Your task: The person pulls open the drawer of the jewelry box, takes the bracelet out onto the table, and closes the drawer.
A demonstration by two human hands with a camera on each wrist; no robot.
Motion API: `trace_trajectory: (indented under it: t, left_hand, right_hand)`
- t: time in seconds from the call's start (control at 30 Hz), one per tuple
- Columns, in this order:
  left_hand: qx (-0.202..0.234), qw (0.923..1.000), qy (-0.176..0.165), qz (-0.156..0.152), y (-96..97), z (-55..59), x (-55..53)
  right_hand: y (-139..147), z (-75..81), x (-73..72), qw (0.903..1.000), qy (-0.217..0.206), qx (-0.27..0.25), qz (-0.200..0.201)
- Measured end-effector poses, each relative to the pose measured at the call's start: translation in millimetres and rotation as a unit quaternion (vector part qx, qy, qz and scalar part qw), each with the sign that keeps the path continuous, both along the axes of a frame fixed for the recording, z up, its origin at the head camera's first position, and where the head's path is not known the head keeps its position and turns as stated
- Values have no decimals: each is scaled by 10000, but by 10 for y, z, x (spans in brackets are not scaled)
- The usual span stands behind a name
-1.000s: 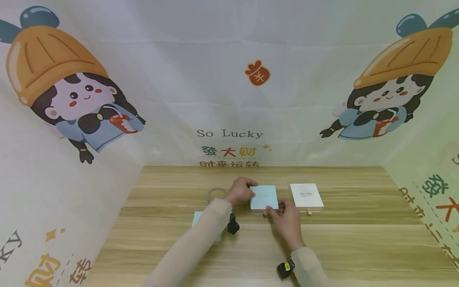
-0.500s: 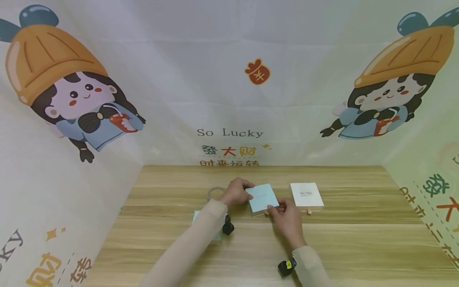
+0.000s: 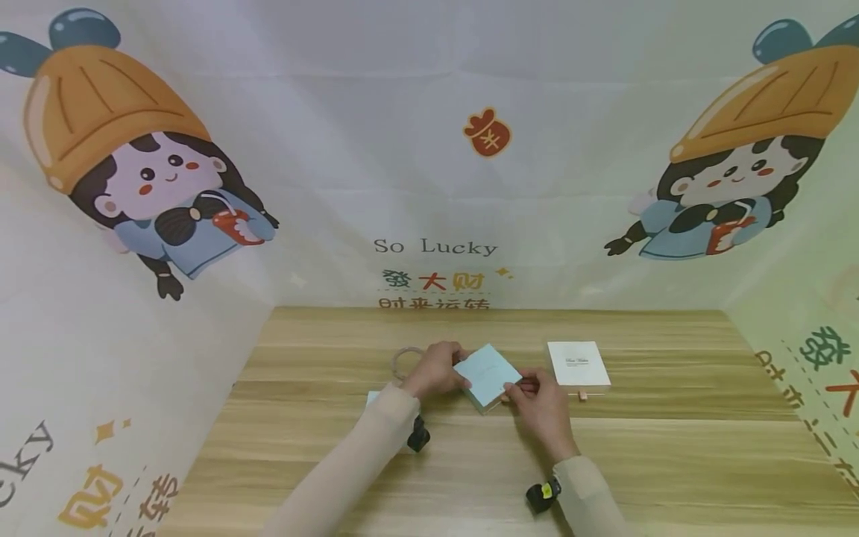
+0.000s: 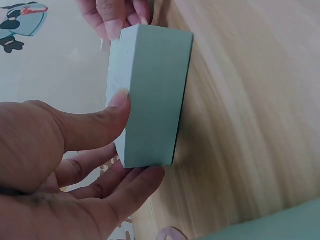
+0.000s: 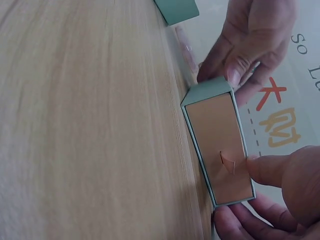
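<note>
A light blue drawer-style gift box (image 3: 488, 375) stands turned cornerwise between both hands, close over the wooden table. My left hand (image 3: 436, 371) grips its left end, thumb on the top face and fingers round the side, as the left wrist view shows. With thumb above and fingers below, my right hand (image 3: 545, 409) pinches the right corner. In the right wrist view the copper-pink drawer front (image 5: 215, 130) sits inside the sleeve, with a small ribbon tab (image 5: 228, 164) sticking out. Faint print marks the lid.
A white box (image 3: 579, 364) with dark lettering and a pink tab lies to the right. Another light blue box (image 3: 373, 397) is mostly hidden under the left sleeve. Behind the left hand lies a pale ring-shaped band (image 3: 397, 363). A printed cloth (image 3: 429, 186) walls the table's back and sides.
The blue box has turned counterclockwise from square to cornerwise. My left hand has shifted left and nearer with its end, while the right hand has stayed at its corner, moving slightly right.
</note>
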State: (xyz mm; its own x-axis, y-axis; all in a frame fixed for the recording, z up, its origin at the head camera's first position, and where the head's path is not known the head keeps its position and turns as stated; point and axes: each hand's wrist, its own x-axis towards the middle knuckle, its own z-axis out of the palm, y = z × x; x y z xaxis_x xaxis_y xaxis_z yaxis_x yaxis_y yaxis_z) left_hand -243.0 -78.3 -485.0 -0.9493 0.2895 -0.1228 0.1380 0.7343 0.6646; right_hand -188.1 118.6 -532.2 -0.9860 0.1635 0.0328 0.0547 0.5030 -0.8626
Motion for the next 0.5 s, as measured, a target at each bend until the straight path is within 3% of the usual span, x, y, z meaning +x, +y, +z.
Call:
trace_trajectory:
  t: [0.23,0.5]
  left_hand:
    - [-191,9997,164,63,-46,-32,185]
    - [-173,9987,415,221,-49,-92,463]
  right_hand:
    - [25,-20,-35,9991,-83,-282,291]
    - [91,-34,-103,9929,-151,-531,1049]
